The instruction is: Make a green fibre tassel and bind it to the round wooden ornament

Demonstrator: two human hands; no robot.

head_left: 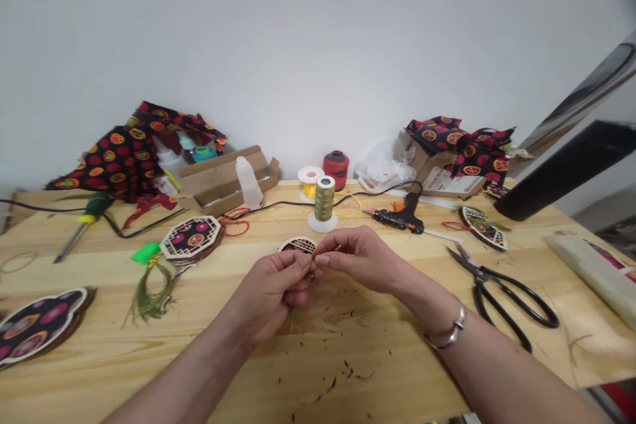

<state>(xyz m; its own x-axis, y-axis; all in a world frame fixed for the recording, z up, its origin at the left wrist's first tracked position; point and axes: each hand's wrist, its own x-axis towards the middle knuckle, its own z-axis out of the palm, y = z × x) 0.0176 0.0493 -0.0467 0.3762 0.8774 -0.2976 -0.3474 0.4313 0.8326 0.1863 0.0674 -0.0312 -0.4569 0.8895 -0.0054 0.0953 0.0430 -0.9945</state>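
My left hand point(281, 285) and my right hand point(355, 258) meet fingertip to fingertip over the middle of the table. Both are closed in a pinch. What lies between the fingertips is too small and too covered to name; a faint greenish wisp shows below the left fingers. Just behind the hands lies a round patterned ornament with a pale lattice frame point(298, 243), partly hidden by them. A spool of olive-green thread point(325, 200) stands upright beyond my right hand. A silver bracelet point(454, 331) circles my right wrist.
Large black-handled scissors point(501, 285) and a glue gun point(405, 215) lie to the right. Leftward are an octagonal ornament point(191, 240), a green tassel point(152, 291) and a screwdriver point(84, 225). Yellow cord point(311, 182), red cord point(336, 171) and a white bottle point(249, 184) stand behind.
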